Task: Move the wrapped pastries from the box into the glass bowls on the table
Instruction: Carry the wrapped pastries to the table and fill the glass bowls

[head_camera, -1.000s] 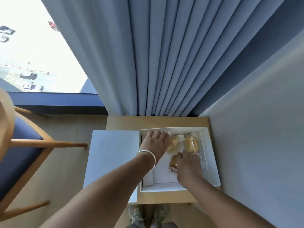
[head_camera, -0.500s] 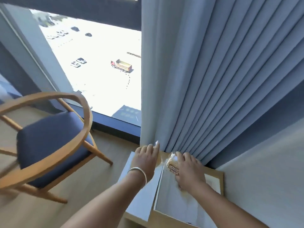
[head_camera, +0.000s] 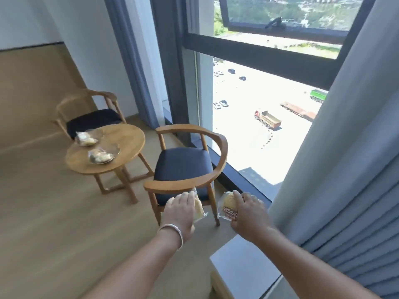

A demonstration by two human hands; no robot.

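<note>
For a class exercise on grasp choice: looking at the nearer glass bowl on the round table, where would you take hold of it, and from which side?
Probably the nearer glass bowl by its bare right rim, from the near chair side. It is shallow and wide, and wrapped pastries fill its left, so pinching the clear edge avoids them.

Left hand (head_camera: 180, 212) gripping pale pastry (head_camera: 198, 207), right hand (head_camera: 248, 212) gripping labelled pastry (head_camera: 229, 205) (both wrapped), two filled glass bowls (head_camera: 103, 155) on round table (head_camera: 127, 145)

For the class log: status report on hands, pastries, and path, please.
Left hand, right hand: one wrapped pastry each. Glass bowls on round table, already holding pastries. Armchair between.
</note>
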